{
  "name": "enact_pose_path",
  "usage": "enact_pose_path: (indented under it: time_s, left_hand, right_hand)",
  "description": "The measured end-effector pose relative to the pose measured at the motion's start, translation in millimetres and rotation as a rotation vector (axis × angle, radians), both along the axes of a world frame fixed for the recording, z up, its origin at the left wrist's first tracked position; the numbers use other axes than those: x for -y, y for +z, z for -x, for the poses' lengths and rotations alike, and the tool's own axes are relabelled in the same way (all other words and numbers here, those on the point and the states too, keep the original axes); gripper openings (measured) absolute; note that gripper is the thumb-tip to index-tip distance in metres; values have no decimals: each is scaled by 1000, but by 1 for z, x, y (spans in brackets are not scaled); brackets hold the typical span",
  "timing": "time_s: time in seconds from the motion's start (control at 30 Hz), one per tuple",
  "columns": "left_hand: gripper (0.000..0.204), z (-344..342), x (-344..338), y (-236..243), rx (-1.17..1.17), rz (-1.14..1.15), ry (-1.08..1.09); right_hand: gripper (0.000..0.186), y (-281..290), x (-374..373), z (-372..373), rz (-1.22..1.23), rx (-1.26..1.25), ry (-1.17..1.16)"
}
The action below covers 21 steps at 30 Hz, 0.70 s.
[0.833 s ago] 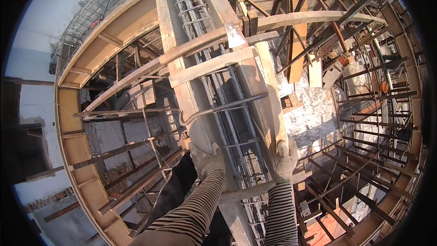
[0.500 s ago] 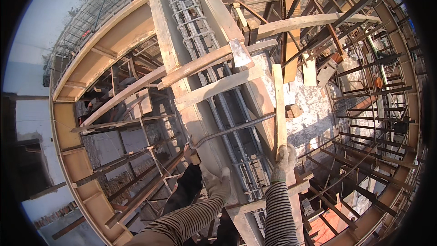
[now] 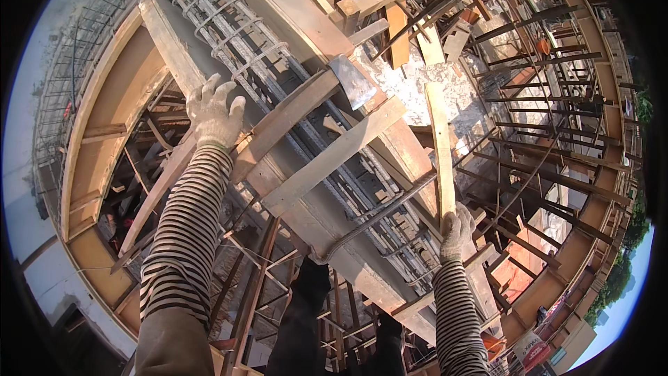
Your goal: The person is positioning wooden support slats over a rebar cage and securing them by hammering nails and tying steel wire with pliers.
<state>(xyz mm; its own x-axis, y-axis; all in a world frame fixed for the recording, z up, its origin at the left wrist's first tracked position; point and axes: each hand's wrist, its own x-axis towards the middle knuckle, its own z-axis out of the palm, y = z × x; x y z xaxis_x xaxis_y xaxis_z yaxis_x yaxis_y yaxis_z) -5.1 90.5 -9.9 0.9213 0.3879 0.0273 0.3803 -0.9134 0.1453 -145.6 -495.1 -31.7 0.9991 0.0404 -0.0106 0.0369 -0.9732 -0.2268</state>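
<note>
My left hand (image 3: 214, 113), in a pale work glove, has its fingers spread at the left side board (image 3: 170, 45) of a wooden beam form. It appears to rest on that board's edge, next to a wooden crosspiece (image 3: 289, 115). Lower right, my gloved right hand (image 3: 456, 231) is closed around the near end of a narrow wooden batten (image 3: 439, 146). Long steel reinforcing bars (image 3: 254, 63) with stirrups run inside the form. A second crosspiece (image 3: 334, 157) spans it, and a bent steel bar (image 3: 379, 212) lies across it nearer to me.
Curved formwork (image 3: 83, 139) bounds the left side, with a rebar mesh (image 3: 76, 42) beyond. Many timber props and poles (image 3: 550, 97) stand below on the right. Gaps between timbers drop to a lower level. My dark-clothed legs (image 3: 303, 320) are among the timbers below.
My left hand has left the form's near left edge and reached forward and left, with fingers spread. My right hand still grips the batten. The whole view has turned and shifted.
</note>
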Motion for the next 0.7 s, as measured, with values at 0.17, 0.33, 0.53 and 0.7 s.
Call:
enact_pose_path:
  time_s: [0.17, 0.33, 0.53, 0.7]
  left_hand:
    - [28, 5, -13, -24, 119, 84, -51]
    - [26, 12, -12, -21, 275, 72, 76]
    - [30, 9, -19, -27, 285, 148, -20]
    - [32, 11, -14, -37, 245, 71, -51]
  right_hand:
    - [30, 44, -23, -3, -853, -61, -614]
    - [41, 94, -76, -7, -713, -114, -524]
    - [46, 66, -149, -125, -552, -20, -456]
    - [48, 24, -169, -160, 81, 50, -490]
